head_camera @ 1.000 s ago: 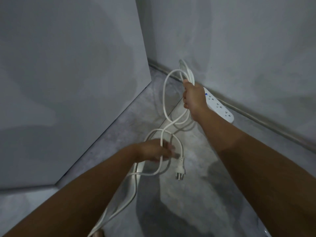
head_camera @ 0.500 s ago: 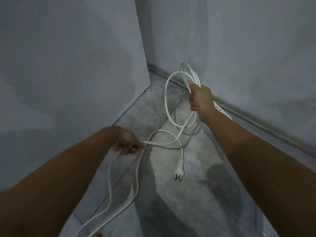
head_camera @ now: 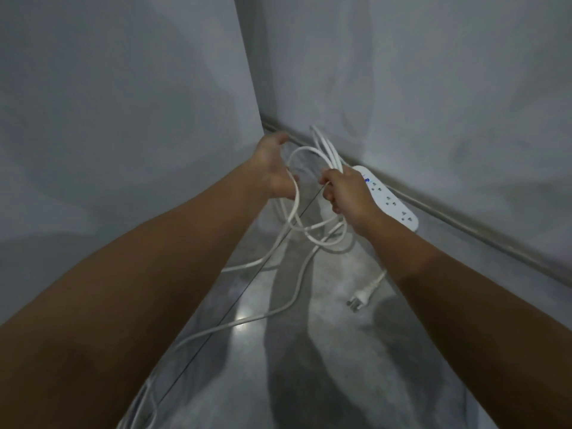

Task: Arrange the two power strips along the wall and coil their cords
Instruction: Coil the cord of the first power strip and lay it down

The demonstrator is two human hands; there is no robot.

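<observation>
Both arms reached forward and down toward the corner, forearms bare. Right hand (head_camera: 346, 193) was knuckles up and fisted, its grip closed on several gathered loops of white cord (head_camera: 309, 235); the loops stuck up above the fist and hung below it. Left hand (head_camera: 274, 171) was raised just left of it, near but apart, palm turned toward the right hand, fingers pointing up and blurred. One strand crossed its palm by the thumb; couldn't tell if that grip was closed on it. From the hands the cord dropped to the floor (head_camera: 325, 382) and trailed off at the bottom left. Plug (head_camera: 360, 297) lay loose on the floor below the right forearm. One strip (head_camera: 393, 201) lay flat against the wall (head_camera: 433, 88), partly behind the right hand, blue light at its near-hand end.
</observation>
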